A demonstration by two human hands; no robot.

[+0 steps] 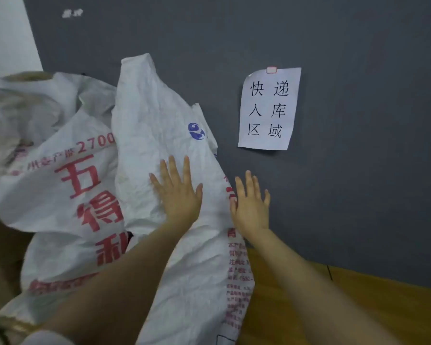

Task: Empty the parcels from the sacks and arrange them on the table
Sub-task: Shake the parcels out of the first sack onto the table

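Where crumpled white sack [159,115] leans on grey wall [358,183], left hand [177,195] lies flat against its front, fingers straight and spread, gripping nothing. Right hand [250,207] likewise flat, fingers extended, at sack's right edge; thumb side touches edge, palm contact with wall cannot be told. Second sack [67,185], red print, just left, partly behind first. First sack's lower right overlaps wooden surface [358,310]. Paper sign [268,109] taped to wall, right of sacks.
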